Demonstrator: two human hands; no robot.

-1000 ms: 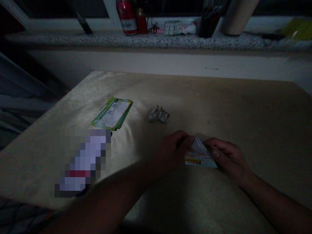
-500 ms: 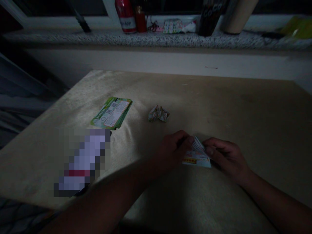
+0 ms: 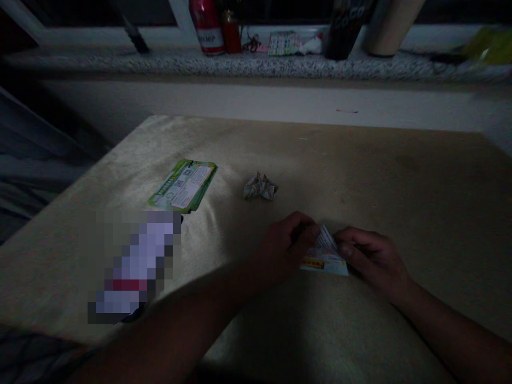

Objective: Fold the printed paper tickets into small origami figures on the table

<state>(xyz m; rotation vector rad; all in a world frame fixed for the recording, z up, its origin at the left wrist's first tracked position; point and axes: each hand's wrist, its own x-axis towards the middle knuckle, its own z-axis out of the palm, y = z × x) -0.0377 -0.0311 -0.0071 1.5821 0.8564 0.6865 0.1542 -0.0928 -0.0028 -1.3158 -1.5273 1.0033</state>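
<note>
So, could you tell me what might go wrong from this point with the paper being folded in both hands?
1. The light is dim, so the printed paper pinched between the left hand and the right hand could easily get a crooked crease.
2. Only the fingertips grip it, so it may slip on the table and the fold may shift.
3. The left forearm lies close to the stack of green leaflets and could nudge them toward the edge.

green leaflet, crumpled paper, red can.
</note>
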